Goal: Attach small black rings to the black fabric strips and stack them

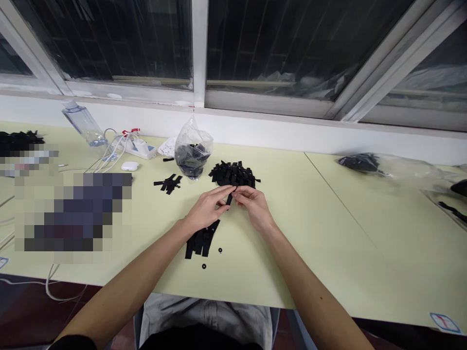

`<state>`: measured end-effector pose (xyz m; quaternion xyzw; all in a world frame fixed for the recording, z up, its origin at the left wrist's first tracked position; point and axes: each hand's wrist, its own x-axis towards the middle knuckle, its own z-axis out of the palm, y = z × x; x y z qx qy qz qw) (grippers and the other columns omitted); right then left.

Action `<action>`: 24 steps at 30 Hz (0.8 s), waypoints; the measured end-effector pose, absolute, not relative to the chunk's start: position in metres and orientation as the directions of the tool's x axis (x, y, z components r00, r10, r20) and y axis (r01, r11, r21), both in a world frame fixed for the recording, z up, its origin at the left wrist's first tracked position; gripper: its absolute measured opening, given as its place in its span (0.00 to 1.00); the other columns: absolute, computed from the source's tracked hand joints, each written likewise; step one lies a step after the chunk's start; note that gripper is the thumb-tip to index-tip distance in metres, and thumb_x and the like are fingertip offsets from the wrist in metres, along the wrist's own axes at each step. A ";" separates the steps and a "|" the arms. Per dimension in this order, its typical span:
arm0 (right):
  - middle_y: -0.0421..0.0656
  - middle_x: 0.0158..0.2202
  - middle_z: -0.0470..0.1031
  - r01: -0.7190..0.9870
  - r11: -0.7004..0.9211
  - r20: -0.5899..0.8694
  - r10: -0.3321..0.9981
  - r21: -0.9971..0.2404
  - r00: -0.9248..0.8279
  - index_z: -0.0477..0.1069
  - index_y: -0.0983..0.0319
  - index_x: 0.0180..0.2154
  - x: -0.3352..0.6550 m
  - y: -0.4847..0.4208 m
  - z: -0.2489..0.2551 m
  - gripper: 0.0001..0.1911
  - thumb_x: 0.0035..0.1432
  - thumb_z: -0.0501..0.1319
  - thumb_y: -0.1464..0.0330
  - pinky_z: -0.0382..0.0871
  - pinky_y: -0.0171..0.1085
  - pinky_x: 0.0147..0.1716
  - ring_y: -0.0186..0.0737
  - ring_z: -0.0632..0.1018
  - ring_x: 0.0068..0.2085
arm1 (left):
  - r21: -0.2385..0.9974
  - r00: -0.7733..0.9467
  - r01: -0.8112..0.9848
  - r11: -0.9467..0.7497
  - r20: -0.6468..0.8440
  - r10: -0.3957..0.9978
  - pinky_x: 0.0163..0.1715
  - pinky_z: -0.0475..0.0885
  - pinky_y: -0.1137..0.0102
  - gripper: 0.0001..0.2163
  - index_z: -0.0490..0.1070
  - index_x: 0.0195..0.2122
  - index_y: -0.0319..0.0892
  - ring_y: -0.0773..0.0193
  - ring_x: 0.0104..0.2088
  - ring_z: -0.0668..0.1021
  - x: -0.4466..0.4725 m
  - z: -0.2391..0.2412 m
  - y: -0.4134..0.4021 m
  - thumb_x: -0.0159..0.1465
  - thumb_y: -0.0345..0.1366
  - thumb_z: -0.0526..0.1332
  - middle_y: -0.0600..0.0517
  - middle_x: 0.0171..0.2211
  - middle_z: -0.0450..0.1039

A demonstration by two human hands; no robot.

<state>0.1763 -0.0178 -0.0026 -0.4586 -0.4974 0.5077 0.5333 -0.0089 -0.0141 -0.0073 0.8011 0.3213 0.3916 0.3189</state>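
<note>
In the head view a short black fabric strap [229, 200] is held up between my two hands. My left hand [208, 206] is closed on it, fingers stretched along its upper end and the thumb near its lower end. At the strap's upper end, my right hand [252, 201] pinches with thumb and fingertips; whether a small part sits there too is hidden. Just beyond the hands lies a heaped pile of black straps [233, 172]. Below my left hand several straps [202, 240] lie side by side, with two small black rings [220, 250] near them.
Behind the hands stands a clear plastic bag [193, 150] of black parts, with a few loose straps [168, 183] beside it. A water bottle [85, 126], power strip [140, 148] with cables and white earbud case [129, 166] are to the left. Another plastic bag [397, 170] lies right.
</note>
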 end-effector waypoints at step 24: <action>0.41 0.30 0.72 0.133 0.202 0.208 0.978 -0.970 0.032 0.74 0.61 0.34 0.170 -0.018 -0.006 0.06 0.53 0.64 0.66 0.64 0.35 0.30 0.36 0.71 0.30 | 0.712 0.522 0.304 -0.633 0.431 0.736 0.43 0.79 0.65 0.28 0.61 0.65 0.54 0.68 0.34 0.79 -0.010 -0.008 -0.015 0.65 0.26 0.58 0.48 0.65 0.62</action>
